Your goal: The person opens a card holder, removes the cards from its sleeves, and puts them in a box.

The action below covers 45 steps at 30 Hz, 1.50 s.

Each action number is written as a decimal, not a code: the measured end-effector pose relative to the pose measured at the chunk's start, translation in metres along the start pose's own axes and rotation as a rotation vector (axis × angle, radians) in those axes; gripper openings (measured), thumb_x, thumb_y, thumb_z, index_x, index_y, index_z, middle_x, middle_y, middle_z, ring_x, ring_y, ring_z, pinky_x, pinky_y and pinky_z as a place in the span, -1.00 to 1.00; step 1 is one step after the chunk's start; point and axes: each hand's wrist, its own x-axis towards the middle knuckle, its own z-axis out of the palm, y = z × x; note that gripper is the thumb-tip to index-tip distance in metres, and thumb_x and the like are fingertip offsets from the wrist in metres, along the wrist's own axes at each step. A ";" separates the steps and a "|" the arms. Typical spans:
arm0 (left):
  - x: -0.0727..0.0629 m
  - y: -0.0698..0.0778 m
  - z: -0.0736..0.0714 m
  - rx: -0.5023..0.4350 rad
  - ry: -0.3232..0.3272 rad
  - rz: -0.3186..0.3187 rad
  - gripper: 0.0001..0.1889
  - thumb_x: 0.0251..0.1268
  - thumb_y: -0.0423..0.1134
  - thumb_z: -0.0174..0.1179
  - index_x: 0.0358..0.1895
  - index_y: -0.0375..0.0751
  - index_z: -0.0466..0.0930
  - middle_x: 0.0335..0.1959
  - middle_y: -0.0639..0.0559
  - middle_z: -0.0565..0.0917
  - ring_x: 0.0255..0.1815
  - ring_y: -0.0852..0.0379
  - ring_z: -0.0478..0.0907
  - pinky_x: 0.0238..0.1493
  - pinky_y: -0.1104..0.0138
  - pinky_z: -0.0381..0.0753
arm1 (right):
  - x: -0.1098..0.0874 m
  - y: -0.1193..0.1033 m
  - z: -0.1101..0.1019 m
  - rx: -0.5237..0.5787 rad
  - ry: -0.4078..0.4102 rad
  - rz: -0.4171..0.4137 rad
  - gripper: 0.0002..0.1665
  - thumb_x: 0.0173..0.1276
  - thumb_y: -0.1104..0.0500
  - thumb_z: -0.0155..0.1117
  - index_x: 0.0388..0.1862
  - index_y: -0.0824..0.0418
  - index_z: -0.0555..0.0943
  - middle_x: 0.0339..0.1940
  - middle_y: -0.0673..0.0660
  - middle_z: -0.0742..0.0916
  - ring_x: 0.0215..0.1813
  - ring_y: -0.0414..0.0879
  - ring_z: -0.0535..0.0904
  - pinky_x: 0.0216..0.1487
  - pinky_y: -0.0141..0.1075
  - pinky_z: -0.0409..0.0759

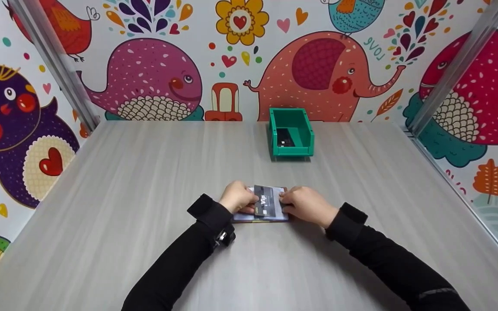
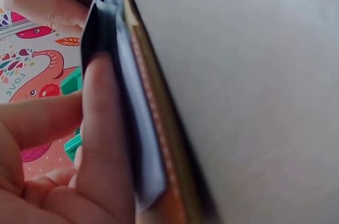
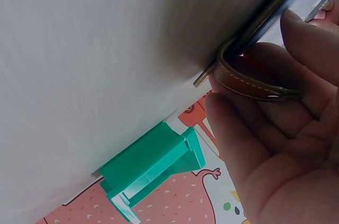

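A card wallet (image 1: 280,212) with a stitched brown leather edge (image 2: 153,105) and pale plastic sleeves (image 2: 139,113) lies open on the table in front of me. Over its sleeves is a dark grey card (image 1: 264,199) printed "Vip". My left hand (image 1: 237,196) pinches this card at its left side, one finger behind it in the left wrist view. At the wallet's right side, my right hand (image 1: 309,205) grips the edge, thumb on top. A brown stitched strap (image 3: 249,83) bends across the right fingers. Whether the card's lower end sits inside a sleeve cannot be told.
Beyond the hands, near the back wall, a green plastic bin (image 1: 293,151) stands on the table (image 1: 145,172). Inside it lies a black card-like item (image 1: 284,137). Cartoon-printed walls (image 1: 231,65) enclose the table at the back and sides.
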 end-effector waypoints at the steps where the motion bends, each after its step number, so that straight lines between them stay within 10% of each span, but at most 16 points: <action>1: 0.000 -0.001 0.000 0.001 0.003 0.007 -0.83 0.13 -0.59 0.22 -0.45 -0.35 0.42 -0.57 -0.07 0.51 -0.79 0.24 0.47 -0.70 0.48 0.53 | 0.000 0.000 0.000 -0.001 0.001 -0.003 -0.91 0.21 0.32 0.45 -0.29 0.30 0.74 -0.28 0.16 0.78 -0.17 0.00 0.70 -0.14 -0.15 0.64; 26: -0.002 -0.004 -0.003 -0.017 0.011 0.047 -0.74 0.09 -0.58 0.27 -0.54 -0.25 0.39 -0.56 -0.01 0.47 -0.76 0.24 0.47 -0.68 0.49 0.53 | 0.000 0.002 0.001 -0.002 0.021 -0.016 -0.86 0.17 0.33 0.48 -0.27 0.31 0.75 -0.26 0.16 0.78 -0.17 0.01 0.70 -0.12 -0.14 0.64; 45: -0.009 -0.005 -0.032 -0.090 0.032 0.027 -0.87 0.16 -0.56 0.27 -0.31 -0.42 0.49 -0.40 -0.09 0.50 -0.72 0.23 0.48 -0.65 0.48 0.55 | 0.000 0.004 0.002 0.002 0.020 -0.024 -0.83 0.17 0.33 0.48 -0.23 0.33 0.76 -0.22 0.20 0.78 -0.12 0.03 0.71 -0.09 -0.14 0.64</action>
